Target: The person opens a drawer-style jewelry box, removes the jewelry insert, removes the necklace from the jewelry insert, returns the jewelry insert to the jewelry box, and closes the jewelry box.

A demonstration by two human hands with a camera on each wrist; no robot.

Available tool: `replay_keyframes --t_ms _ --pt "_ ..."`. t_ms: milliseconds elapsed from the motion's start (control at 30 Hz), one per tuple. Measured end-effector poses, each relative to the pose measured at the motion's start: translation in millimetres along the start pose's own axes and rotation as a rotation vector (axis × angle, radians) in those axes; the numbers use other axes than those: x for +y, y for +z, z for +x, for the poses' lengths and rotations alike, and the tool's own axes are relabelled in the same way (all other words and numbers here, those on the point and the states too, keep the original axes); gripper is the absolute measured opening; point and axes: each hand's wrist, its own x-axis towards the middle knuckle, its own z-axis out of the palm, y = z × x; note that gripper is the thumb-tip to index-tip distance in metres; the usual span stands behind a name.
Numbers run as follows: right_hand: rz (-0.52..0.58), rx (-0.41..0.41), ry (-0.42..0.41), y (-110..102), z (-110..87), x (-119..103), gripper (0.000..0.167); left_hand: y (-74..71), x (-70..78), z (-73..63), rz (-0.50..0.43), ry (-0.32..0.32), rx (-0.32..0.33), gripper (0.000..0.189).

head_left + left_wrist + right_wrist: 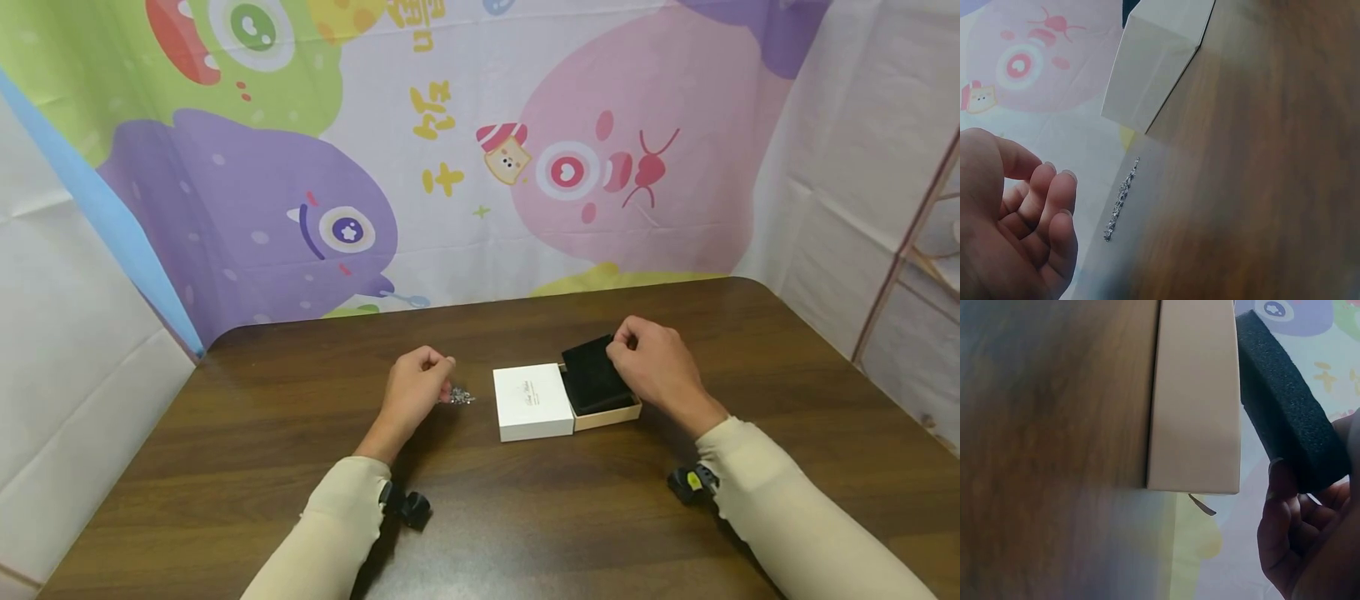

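My right hand (660,362) pinches the edge of a black foam pad (598,373) between thumb and fingers. The pad is tilted up out of a tan box tray (611,417), and its thickness shows in the right wrist view. A white box sleeve (531,402) with small printing covers the tray's left part. Left of the box, a small pile of silver jewelry (461,397), seen edge-on in the left wrist view, lies on the table. Beside it is my left hand (416,385), its fingers loosely curled and holding nothing.
Everything lies on a brown wood-grain table (480,517). A cloth with cartoon monsters (465,233) hangs behind the far edge. A short ribbon tab (1202,505) sticks out at the tray's end. Each wrist carries a small black camera.
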Motion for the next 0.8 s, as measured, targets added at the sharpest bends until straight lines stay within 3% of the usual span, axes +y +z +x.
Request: replay_keyframes --t_ms 800 --pt "-0.059 -0.103 0.049 0.0 0.9 1.1 0.009 0.7 -1.4 -0.1 0.017 0.005 -0.008 0.027"
